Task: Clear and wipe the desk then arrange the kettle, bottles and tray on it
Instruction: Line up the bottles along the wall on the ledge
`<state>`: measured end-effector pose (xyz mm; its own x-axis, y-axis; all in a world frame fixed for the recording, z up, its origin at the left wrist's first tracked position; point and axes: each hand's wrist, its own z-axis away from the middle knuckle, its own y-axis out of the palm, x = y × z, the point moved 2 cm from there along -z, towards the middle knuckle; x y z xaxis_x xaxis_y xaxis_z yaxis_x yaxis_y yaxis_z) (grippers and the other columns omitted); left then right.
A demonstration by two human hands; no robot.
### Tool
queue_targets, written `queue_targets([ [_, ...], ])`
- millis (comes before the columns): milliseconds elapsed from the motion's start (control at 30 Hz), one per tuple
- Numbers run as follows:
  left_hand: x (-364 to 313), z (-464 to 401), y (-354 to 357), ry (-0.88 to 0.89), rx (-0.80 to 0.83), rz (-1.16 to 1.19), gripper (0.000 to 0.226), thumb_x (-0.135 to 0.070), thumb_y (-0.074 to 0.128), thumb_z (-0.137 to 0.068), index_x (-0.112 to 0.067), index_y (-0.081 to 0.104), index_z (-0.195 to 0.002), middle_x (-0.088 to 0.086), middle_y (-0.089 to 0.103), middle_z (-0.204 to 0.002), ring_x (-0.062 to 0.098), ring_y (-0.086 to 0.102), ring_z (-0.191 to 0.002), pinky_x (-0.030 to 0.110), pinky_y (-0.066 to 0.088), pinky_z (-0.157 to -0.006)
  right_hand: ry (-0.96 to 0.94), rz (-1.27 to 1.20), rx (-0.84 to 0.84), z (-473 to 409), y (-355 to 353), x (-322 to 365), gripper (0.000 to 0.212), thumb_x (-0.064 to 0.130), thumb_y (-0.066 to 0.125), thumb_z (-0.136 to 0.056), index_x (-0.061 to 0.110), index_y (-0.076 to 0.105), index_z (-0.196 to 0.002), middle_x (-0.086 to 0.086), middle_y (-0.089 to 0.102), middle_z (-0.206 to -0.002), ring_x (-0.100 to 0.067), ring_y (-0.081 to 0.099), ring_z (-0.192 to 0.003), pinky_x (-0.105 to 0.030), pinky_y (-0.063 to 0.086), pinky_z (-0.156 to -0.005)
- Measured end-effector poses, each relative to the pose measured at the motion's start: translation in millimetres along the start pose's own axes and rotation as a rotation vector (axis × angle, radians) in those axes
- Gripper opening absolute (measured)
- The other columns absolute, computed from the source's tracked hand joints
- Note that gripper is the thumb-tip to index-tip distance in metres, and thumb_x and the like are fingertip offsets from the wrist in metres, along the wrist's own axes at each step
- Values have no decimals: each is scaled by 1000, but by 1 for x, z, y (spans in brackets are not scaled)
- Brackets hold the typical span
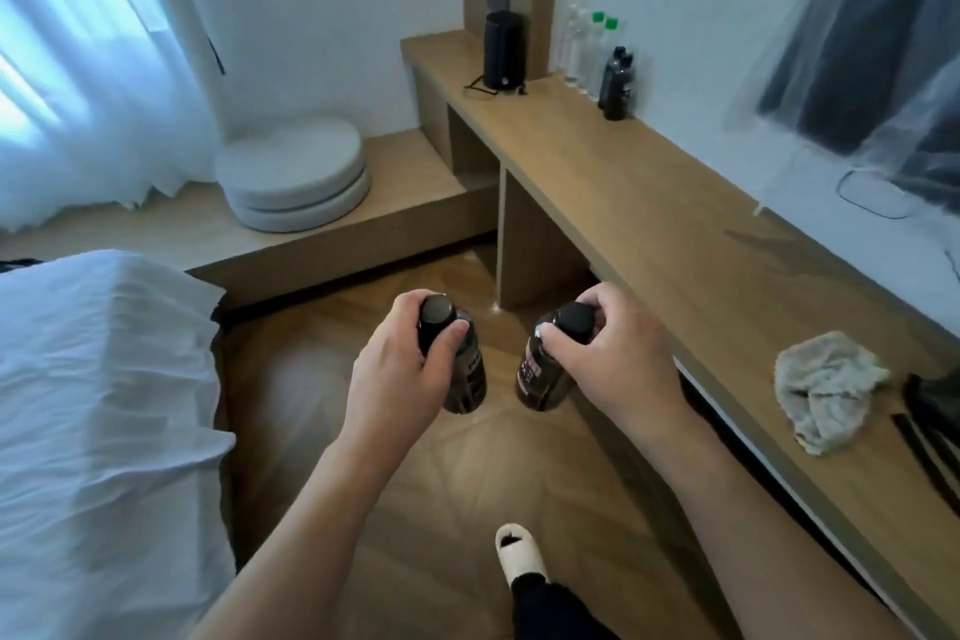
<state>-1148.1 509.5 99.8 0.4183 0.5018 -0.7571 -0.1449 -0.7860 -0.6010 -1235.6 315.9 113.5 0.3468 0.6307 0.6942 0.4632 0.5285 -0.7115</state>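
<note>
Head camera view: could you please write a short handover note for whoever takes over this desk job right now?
Left hand: grips a dark plastic bottle with a black cap by its top, over the floor.
Right hand: grips a second dark bottle with a black cap the same way.
On the long light wooden desk: tall black kettle at the far end, clear bottles with green caps and two dark bottles by the wall, crumpled grey cloth at the near end.
Done: desk looks mostly cleared; kettle and some bottles are placed.
Left: set both held bottles down; the tray cannot be clearly made out.
</note>
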Motion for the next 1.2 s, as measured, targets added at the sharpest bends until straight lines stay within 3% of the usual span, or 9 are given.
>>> queue_targets([
  [133,33,-47,-12,-71,-39,-21,27,-41,60,-95,-26,55,-117,-11,64,-99,14,63,-92,47,58,-79,-38,-45,47,-57,44,14,28,47,71,-77,28,53,-87,10,59,-75,-11,59,-73,-40,57,-69],
  [367,73,-180,-2,-141,-54,-5,25,-35,67,-94,-30,57,-116,-14,65,-99,8,64,-95,43,60,-79,-75,-97,119,-193,100,28,30,47,72,-81,29,53,-95,15,59,-80,-8,62,-79,-30,60,-68],
  [500,82,-265,4,-141,-89,-6,26,-37,67,-93,-30,57,-117,-17,64,-99,4,63,-95,41,60,-80,-97,-100,129,-274,117,43,29,43,74,-83,30,50,-93,14,57,-79,-7,59,-77,-18,47,-60],
  [633,93,-331,7,-146,-135,44,27,-38,67,-93,-30,59,-117,-14,66,-100,6,64,-93,42,60,-79,-83,-123,145,-337,133,56,29,44,73,-83,31,52,-96,16,59,-83,-7,61,-79,-24,58,-66],
  [933,157,-476,15,-160,-67,37,31,-40,65,-93,-28,57,-121,-15,66,-102,4,63,-95,42,60,-80,5,-148,164,-473,194,75,29,42,73,-82,29,53,-100,13,62,-87,-8,62,-83,-26,59,-67],
  [1133,208,-604,12,-136,-21,41,31,-40,65,-93,-27,59,-120,-14,66,-103,8,63,-97,36,59,-80,62,-153,115,-575,239,106,28,40,75,-82,28,54,-96,12,59,-82,-7,59,-76,-16,43,-57],
  [1200,218,-647,10,-118,-9,43,31,-40,65,-94,-28,59,-121,-17,65,-103,7,62,-97,32,58,-78,90,-161,102,-608,249,117,27,38,76,-82,29,53,-94,13,60,-84,-7,59,-78,-18,47,-59],
])
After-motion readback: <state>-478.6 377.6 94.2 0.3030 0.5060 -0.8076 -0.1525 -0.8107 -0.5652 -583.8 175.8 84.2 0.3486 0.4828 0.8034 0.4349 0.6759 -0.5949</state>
